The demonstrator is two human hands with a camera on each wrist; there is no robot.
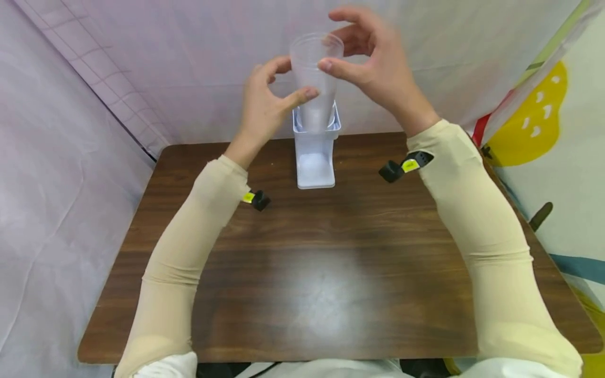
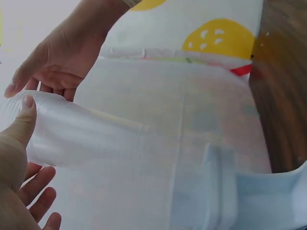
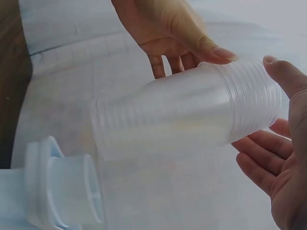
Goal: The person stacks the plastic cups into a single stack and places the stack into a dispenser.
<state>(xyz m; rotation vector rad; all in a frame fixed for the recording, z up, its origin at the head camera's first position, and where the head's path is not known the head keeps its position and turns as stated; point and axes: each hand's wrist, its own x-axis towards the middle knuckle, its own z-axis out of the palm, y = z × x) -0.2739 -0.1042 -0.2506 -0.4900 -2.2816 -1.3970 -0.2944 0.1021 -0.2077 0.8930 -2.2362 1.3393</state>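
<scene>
A nested stack of clear plastic cups (image 1: 317, 79) is held up above a white cup holder (image 1: 315, 157), rims upward and bases toward the holder's square top. My left hand (image 1: 267, 102) grips the stack from the left, its thumb across the front. Around the rims at the upper right, my right hand (image 1: 378, 63) has its thumb in front and fingers behind. In the right wrist view the ridged rims of the cups (image 3: 249, 96) lie between the right thumb and fingers. A gap separates the cup bases from the holder (image 3: 72, 187) there.
The holder stands at the back edge of a brown wooden table (image 1: 302, 252). A whitish curtain (image 1: 203, 68) hangs right behind it. On the right is a cloth with a yellow print (image 1: 529, 126). Each wrist wears a small black camera (image 1: 391, 171) on a strap.
</scene>
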